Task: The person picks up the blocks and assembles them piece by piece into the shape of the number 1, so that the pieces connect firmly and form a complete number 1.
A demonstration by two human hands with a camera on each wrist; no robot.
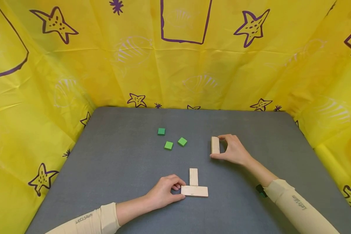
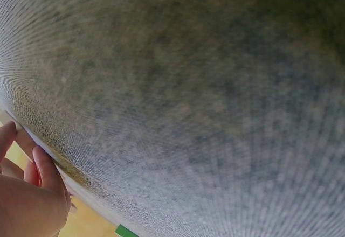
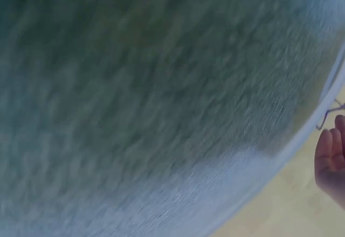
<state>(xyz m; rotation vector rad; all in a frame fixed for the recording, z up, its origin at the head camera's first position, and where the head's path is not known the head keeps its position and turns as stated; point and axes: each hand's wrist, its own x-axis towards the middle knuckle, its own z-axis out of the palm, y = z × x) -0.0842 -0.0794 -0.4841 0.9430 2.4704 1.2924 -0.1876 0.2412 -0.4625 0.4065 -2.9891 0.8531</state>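
My left hand (image 1: 165, 191) pinches the left end of a pale wooden block (image 1: 194, 191) between thumb and fingers. That block lies crosswise on the dark grey table. A second wooden block (image 1: 194, 176) lies lengthwise behind it, its near end against the first, so the two form an upside-down T. Farther back on the right, my right hand (image 1: 232, 150) grips a third wooden block (image 1: 215, 145) by its near and far ends, thumb on the near one. In the right wrist view only part of the right hand (image 3: 331, 159) shows, at the edge, without its block.
Three small green blocks, one at the back (image 1: 161, 131), one in front (image 1: 168, 145) and one to the right (image 1: 182, 142), lie left of the right hand. Yellow patterned cloth (image 1: 175, 74) hangs behind and beside the table (image 1: 120, 139). A small dark object (image 1: 261, 191) shows beside the right cuff.
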